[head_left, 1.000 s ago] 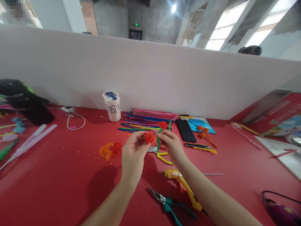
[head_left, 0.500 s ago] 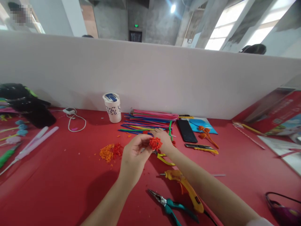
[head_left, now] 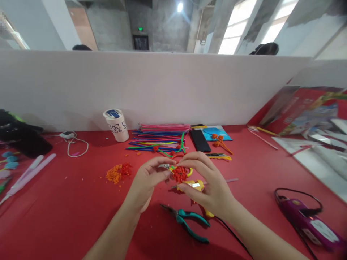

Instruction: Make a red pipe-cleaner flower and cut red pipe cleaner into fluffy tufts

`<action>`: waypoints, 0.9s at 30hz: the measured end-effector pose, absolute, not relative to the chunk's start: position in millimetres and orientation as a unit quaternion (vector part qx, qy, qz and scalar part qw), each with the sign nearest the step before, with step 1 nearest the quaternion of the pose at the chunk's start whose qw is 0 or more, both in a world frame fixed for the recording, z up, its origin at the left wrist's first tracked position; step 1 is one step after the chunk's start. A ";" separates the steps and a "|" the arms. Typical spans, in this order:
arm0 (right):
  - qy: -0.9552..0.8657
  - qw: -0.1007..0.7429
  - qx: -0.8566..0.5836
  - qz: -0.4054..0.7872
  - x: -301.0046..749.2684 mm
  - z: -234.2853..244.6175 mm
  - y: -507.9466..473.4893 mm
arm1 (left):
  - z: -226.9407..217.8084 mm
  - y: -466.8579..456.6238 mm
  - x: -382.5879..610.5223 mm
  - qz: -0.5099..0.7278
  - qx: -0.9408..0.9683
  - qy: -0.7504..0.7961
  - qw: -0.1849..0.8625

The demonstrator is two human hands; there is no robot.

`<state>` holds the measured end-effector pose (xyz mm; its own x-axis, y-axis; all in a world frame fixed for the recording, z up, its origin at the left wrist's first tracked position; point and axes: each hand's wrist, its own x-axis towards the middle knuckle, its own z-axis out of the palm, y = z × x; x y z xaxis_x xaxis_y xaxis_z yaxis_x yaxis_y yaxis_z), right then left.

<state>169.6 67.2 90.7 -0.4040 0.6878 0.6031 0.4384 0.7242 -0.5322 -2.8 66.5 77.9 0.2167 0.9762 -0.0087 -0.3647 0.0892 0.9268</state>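
A: Where are we holding our hands?

B: We are holding both up, over a red table (head_left: 67,220). Our right hand (head_left: 208,180) is grasping a red fuzzy cluster (head_left: 180,174), fingers above and thumb below. Our left hand (head_left: 145,182) is bending thumb and fingers toward the cluster's left edge; we are not able to tell whether it is pinching anything.

A: So the cluster is sitting between our hands?

B: Yes, we are holding it off the tabletop, showing its rounded, nubbly side to ourselves.

A: How are we best handling it?

B: In our judgement, by gripping lightly at the rim, so we are not flattening the soft tufts, and by steadying its left side while our right fingers are adjusting it.

A: What are we minding nearby?

B: A yellow glue gun (head_left: 195,185) is lying just below, its nozzle pointing left; we are not seeing whether it is hot, so avoiding the tip is wise. Teal-handled pliers (head_left: 181,216) are lying open nearer us. Beyond our hands, fuzzy stems (head_left: 162,129) are lying bundled.
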 end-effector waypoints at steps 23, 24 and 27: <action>-0.858 0.111 -0.501 0.023 173.0 -17.0 -12.2 | 64.8 3.2 -2.5 0.523 0.370 0.386 0.664; -0.859 0.111 -0.500 0.025 173.2 -17.4 -11.3 | 65.8 1.7 -2.3 0.525 0.373 0.391 0.658; -0.847 0.146 -0.504 0.087 176.6 -16.6 -10.3 | 68.4 -1.3 -3.6 0.544 0.370 0.395 0.642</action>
